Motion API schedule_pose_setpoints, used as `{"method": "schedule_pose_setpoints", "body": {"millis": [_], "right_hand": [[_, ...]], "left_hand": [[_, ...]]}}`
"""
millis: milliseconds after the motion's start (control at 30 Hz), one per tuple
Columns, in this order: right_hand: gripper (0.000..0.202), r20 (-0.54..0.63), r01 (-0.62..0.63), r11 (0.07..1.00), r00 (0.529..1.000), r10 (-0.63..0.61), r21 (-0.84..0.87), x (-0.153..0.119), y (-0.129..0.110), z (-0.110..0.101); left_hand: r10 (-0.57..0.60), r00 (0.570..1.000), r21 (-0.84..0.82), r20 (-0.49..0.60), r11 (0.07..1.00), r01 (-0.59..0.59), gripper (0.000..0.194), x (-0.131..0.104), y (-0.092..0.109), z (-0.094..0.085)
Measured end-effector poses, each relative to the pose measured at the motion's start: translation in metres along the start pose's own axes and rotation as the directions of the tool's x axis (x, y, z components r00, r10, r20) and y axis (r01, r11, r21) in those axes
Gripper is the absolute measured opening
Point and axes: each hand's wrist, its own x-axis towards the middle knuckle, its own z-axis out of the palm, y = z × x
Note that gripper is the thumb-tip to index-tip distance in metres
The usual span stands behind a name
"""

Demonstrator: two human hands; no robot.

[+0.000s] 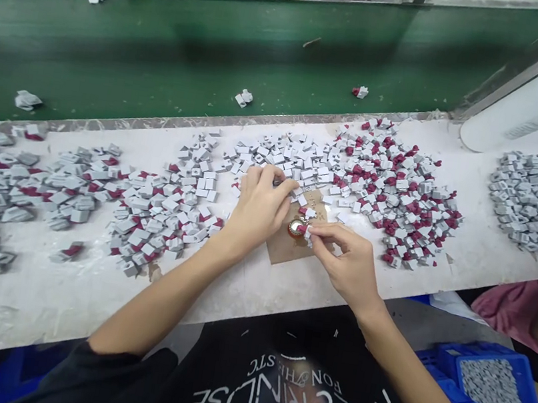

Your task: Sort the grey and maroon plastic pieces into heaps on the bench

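Observation:
My right hand (348, 264) pinches a small grey-and-dark-red plastic piece (305, 231) between thumb and fingertips. The piece's dark red end is over a shiny round bottle cap (296, 227), which lies on a brown cardboard square (286, 252). Whether the piece touches what is in the cap is too small to tell. My left hand (258, 208) is bent at the near edge of a heap of light grey pieces (286, 153). Its fingers curl together, and what they hold, if anything, is hidden. Another grey-and-red piece (306, 212) lies on the cardboard behind the cap.
Grey-and-red pieces heap up at right (401, 194) and left (155, 218). A grey pile (536, 201) and a white bottle (536, 103) are farther right. Behind the white table (214, 294) runs a green strip (168, 65). Another person's pink sleeve (511, 305) and blue crates (526, 374) are at right.

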Motion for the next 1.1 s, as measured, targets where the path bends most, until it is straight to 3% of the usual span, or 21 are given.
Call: {"method": "schedule_pose_setpoints", "body": {"millis": [233,467,600,700,800,900,1000,1100], "right_hand": [[0.017,0.067,0.062,0.987,0.996,-0.052,-0.148,0.007,-0.009,-0.002],[0.018,0.137,0.097,0.964,0.989,-0.064,-0.248,0.010,-0.013,-0.004],[0.019,0.164,0.116,0.951,0.984,-0.070,-0.286,0.011,-0.014,-0.003],[0.019,0.187,0.131,0.938,0.980,-0.073,-0.321,0.013,-0.015,-0.003],[0.019,0.199,0.134,0.937,0.977,-0.072,-0.322,0.014,-0.017,-0.003],[0.020,0.183,0.134,0.946,0.980,-0.082,-0.295,0.014,-0.020,-0.004],[0.019,0.129,0.143,0.953,0.985,-0.111,-0.268,0.013,-0.021,-0.006],[0.019,0.116,0.153,0.953,0.985,-0.127,-0.262,0.013,-0.020,-0.006]], "left_hand": [[0.063,0.991,0.002,0.116,0.998,-0.064,0.023,0.013,0.001,-0.007],[0.103,0.987,0.007,0.127,0.994,-0.105,0.020,0.017,-0.004,-0.010],[0.113,0.987,-0.085,0.112,0.991,-0.104,0.015,0.016,-0.003,-0.014],[0.070,0.995,-0.241,0.073,0.969,-0.051,0.012,0.014,-0.002,-0.018],[-0.045,0.996,-0.505,0.073,0.860,0.076,0.014,0.012,-0.003,-0.022],[-0.147,0.974,-0.740,0.170,0.634,0.225,0.025,0.011,-0.007,-0.025],[-0.197,0.949,-0.834,0.246,0.455,0.311,0.033,0.011,-0.012,-0.027],[-0.227,0.937,-0.875,0.267,0.350,0.335,0.039,0.011,-0.013,-0.029]]}}
